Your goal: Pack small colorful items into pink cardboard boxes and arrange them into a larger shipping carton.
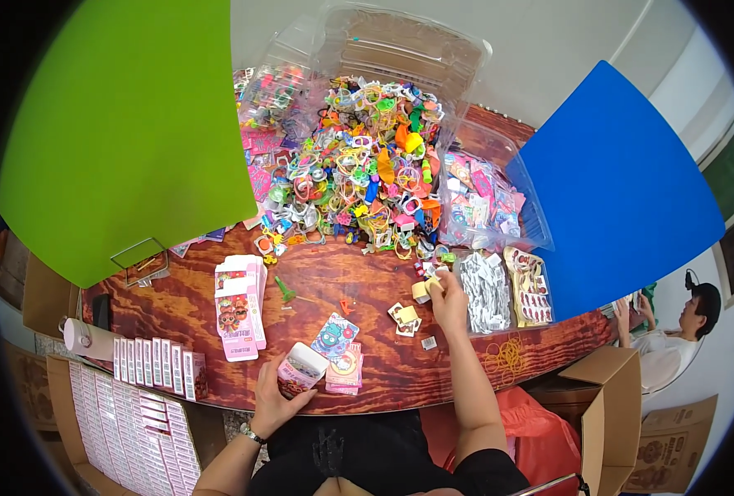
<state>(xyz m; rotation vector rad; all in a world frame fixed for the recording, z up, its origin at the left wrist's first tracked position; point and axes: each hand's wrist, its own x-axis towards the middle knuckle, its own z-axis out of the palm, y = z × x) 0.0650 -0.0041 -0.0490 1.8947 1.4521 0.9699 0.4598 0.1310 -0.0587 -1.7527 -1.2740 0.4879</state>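
My left hand is wrapped around a small pink-and-white carton near the table's front edge. The carton's top is open, and small items show inside. Beside it lie a blue picture card and pink cards. Farther right, my right hand reaches forward with its fingers closed on small cream-coloured pieces. Similar small picture pieces rest on the table just left of that hand. On its right is a clear tray of silvery-white packets and red-printed cream sheets.
A big heap of colourful trinkets fills the table's back. Flat cartons are stacked left; finished-looking boxes stand in a row. A green board and a blue board flank the table. Another person sits far right.
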